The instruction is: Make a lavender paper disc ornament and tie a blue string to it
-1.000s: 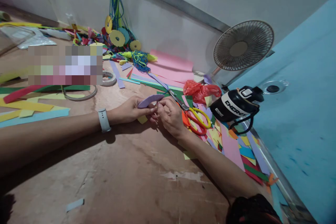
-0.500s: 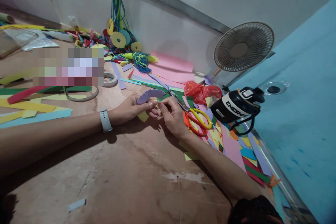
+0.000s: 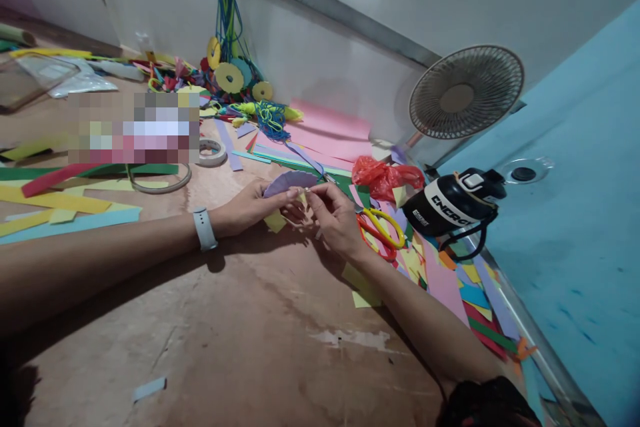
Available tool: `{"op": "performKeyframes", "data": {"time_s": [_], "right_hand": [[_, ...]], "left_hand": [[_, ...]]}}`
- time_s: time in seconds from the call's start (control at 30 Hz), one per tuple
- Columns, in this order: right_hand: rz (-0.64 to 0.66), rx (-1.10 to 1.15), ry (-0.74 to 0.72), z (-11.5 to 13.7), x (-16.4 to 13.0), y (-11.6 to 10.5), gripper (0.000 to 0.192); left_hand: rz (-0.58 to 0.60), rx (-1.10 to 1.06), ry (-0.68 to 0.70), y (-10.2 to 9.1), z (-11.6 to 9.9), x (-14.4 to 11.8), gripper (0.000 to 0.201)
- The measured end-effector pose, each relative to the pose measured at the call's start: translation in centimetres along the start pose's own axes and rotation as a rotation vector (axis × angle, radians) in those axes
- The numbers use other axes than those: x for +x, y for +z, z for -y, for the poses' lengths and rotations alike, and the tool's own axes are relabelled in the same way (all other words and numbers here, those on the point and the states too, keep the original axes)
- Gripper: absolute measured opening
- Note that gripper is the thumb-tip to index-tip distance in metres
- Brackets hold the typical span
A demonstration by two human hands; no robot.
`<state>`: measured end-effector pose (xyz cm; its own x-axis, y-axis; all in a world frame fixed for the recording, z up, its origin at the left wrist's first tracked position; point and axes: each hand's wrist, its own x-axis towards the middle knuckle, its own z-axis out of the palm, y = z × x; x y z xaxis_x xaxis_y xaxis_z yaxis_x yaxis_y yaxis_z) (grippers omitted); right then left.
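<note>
The left hand [image 3: 250, 208], a pale band on its wrist, pinches a curved, fan-shaped piece of lilac paper [image 3: 291, 181] just above the worn brown plywood table [image 3: 240, 333]. The right hand [image 3: 336, 217] meets it, fingertips pressed together at the paper's lower edge. Orange-and-yellow-handled scissors [image 3: 377, 232] lie just beside, among coloured paper scraps.

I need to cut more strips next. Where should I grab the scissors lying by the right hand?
Take the scissors by the yellow and orange handle loops, coming from above on the bottle side: the loops lie flat and exposed, while the blades point under the right hand.
</note>
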<state>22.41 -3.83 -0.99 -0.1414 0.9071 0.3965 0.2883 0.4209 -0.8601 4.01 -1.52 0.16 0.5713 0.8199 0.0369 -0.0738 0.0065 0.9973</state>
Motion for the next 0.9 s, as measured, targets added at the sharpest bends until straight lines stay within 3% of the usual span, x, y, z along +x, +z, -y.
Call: {"op": "performKeyframes", "data": {"time_s": [0.13,0.27,0.37,0.57,0.63,0.73,0.9], "right_hand": [[-0.106,0.176,0.123,0.2,0.6,-0.2,0.021],[-0.102,0.380,0.307,0.2,0.6,0.4,0.030],[-0.075,0.418,0.372,0.1,0.4,0.8,0.034],[-0.129,0.484,0.355,0.0,0.9,0.2,0.033],[-0.167,0.445,0.320,0.2,1.2,-0.2,0.032],[-0.191,0.298,0.203,0.5,1.5,-1.0,0.026],[-0.175,-0.083,-0.214,1.5,1.4,-2.3,0.012]], "left_hand": [[-0.228,-0.048,0.058,0.1,0.0,0.3,0.057],[-0.422,-0.007,0.047,-0.2,0.3,0.6,0.057],[-0.407,-0.095,0.031,-0.5,0.5,0.7,0.048],[-0.238,-0.256,-0.016,-0.6,0.6,0.6,0.037],[-0.183,-0.268,-0.034,-0.7,0.7,0.5,0.035],[-0.191,-0.267,-0.083,-0.6,0.5,0.3,0.037],[-0.205,-0.147,-0.104,-0.3,-0.2,-0.3,0.046]]}}
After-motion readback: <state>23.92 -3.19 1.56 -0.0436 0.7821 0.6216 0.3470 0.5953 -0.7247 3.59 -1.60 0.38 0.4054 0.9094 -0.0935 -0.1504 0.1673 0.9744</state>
